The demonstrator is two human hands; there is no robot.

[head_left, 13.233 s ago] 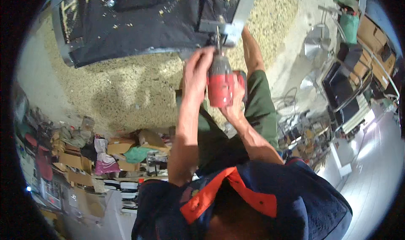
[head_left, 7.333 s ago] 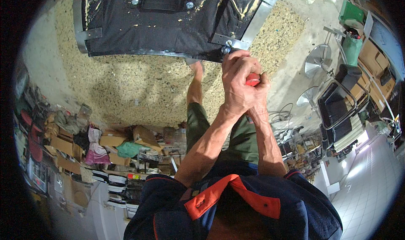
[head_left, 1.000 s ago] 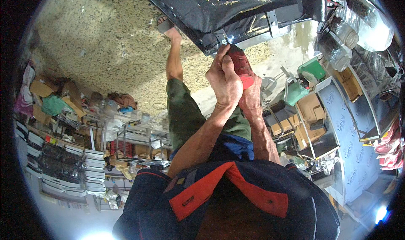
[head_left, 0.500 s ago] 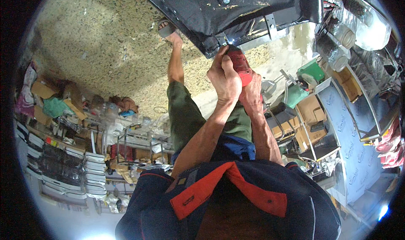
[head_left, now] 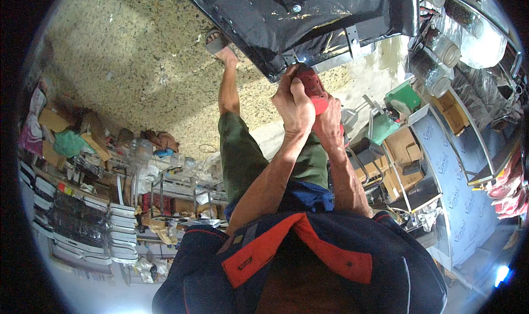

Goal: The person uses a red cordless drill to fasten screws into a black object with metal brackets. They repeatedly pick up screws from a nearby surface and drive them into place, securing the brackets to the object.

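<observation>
A red and black power drill is held between both hands, its front end against the lower corner of a black-covered panel. My left hand is wrapped round the drill's side, its fingers up near the front. Behind it my right hand is closed round the drill's grip, which is mostly hidden. A small metal bracket shows just beyond the drill's tip; the bit itself cannot be made out. Further right along the same edge a second metal bracket with holes is fixed.
Several jars and plastic-wrapped items crowd the upper right. Below them are a green bin, cardboard boxes and a blue sheet. Stacked white and black parts stand at left. My sandalled foot rests on the speckled floor.
The panel appears slightly lower in view, showing more of its bolts at the top. Both hands keep their hold on the drill and have barely shifted.
</observation>
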